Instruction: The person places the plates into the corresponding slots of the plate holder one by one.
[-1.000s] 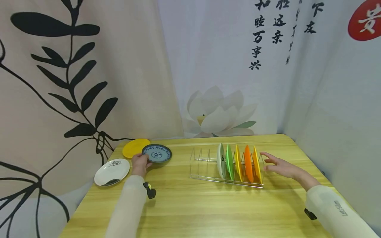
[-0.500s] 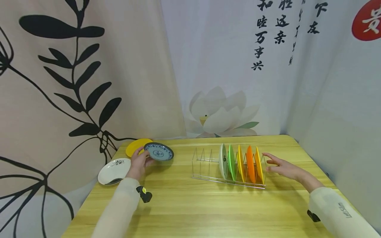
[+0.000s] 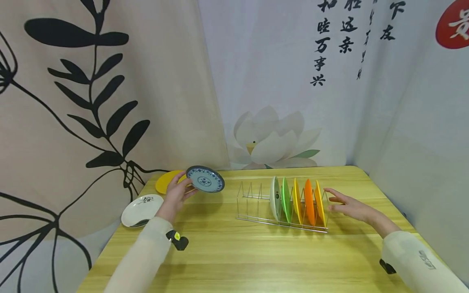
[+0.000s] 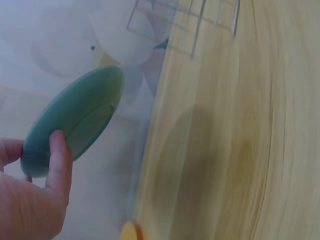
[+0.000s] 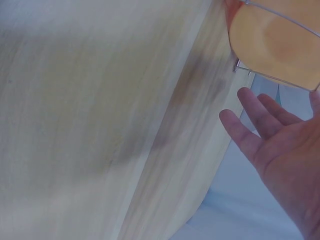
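My left hand (image 3: 177,193) pinches the rim of a blue-patterned plate with a dark edge (image 3: 205,179), holding it tilted above the table; its greenish underside (image 4: 75,120) faces the left wrist camera. At the right end of a wire dish rack (image 3: 253,220), my right hand (image 3: 351,206) reaches with fingers extended, its fingertips at the rack's end wire. In the right wrist view those fingers hold nothing. Standing in the rack's right part are a white plate (image 3: 273,199), a green plate (image 3: 286,200), an orange plate (image 3: 309,202) and two yellow plates (image 3: 297,202).
A white plate with a dark floral print (image 3: 142,210) lies at the table's left edge. Behind the left hand, a yellow plate (image 3: 163,183) lies flat. The wooden table (image 3: 256,260) meets a printed curtain (image 3: 176,101) at the back. The rack's left slots hold no plates.
My left hand has lifted the blue-patterned plate off the table, carrying it slightly right and tilting it toward me. The right hand keeps its place by the rack.
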The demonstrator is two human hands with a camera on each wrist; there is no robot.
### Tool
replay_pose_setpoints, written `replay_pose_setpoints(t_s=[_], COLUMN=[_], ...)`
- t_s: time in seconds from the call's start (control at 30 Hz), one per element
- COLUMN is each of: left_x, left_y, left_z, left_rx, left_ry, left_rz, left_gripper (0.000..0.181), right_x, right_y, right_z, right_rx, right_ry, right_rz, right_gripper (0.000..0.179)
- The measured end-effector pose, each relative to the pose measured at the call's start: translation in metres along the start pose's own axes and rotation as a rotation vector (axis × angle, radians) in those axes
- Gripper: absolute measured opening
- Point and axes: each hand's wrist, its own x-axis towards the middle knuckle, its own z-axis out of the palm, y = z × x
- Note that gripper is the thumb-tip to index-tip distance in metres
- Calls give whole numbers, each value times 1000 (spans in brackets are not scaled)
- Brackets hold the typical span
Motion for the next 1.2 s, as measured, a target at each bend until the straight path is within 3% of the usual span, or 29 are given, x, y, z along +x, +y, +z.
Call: replay_pose_setpoints(t_s=[0.13, 0.33, 0.67, 1.2], left_x=[-8, -6, -18, -29], left_y=[5, 6, 17, 18], left_z=[9, 23, 53, 101], left_rx=[-15, -35, -85, -109], left_ry=[-45, -58, -122, -208], left_rz=[1, 8, 48, 65], left_gripper=[60, 56, 52, 51], right_x=[1, 2, 1, 2], right_y=[1, 1, 0, 4], right_z=[1, 1, 0, 2], right_rx=[-5, -10, -14, -14], right_ry=[1, 7, 8, 6], right_rz=[-1, -8, -14, -16], right_gripper=[76, 75, 75, 76])
